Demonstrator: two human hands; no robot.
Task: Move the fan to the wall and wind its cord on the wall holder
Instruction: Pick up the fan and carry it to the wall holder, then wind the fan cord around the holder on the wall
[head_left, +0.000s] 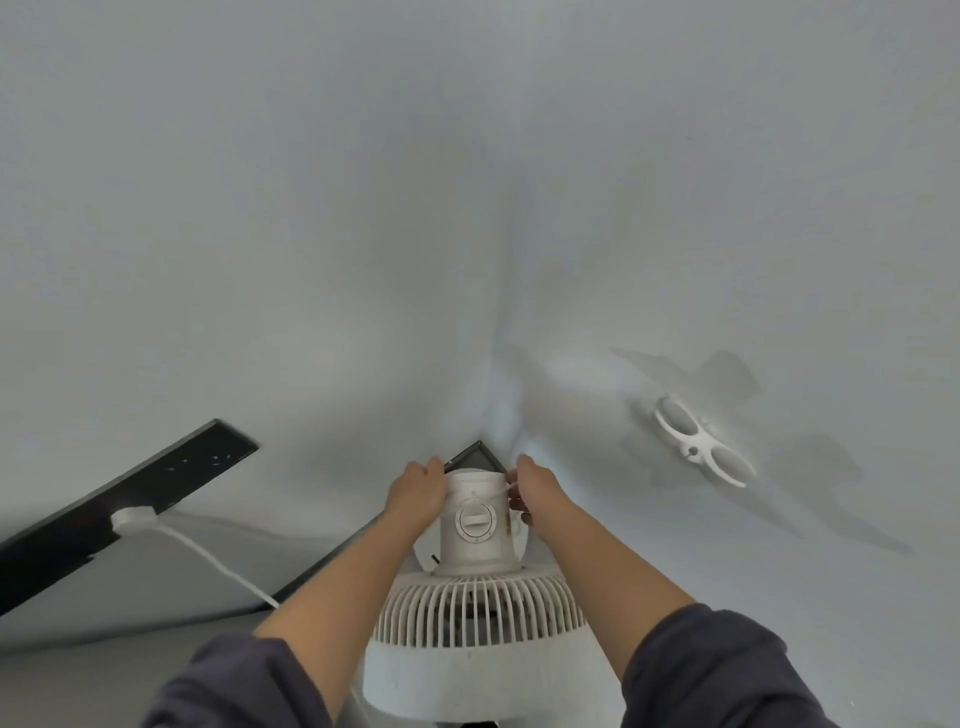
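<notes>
Grey wall corner (498, 322) behind the fan (475, 618): left hand (415, 493) grips its housing (475, 548), right hand (537, 486) pinches the cord (483, 492); wall holder (698, 441) sits to the fan's right.

Soft dim light; wall holder (704, 441) casts several faint shadows; strong wide-angle bending; detail slightly soft, perhaps compression

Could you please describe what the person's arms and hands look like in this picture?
Both forearms are bare. The left sleeve and right sleeve are dark blue-grey soft cloth, bunched and ending near the elbows. The left hand and right hand are ungloved, and no watch, bracelet or ring shows from this view.
</notes>
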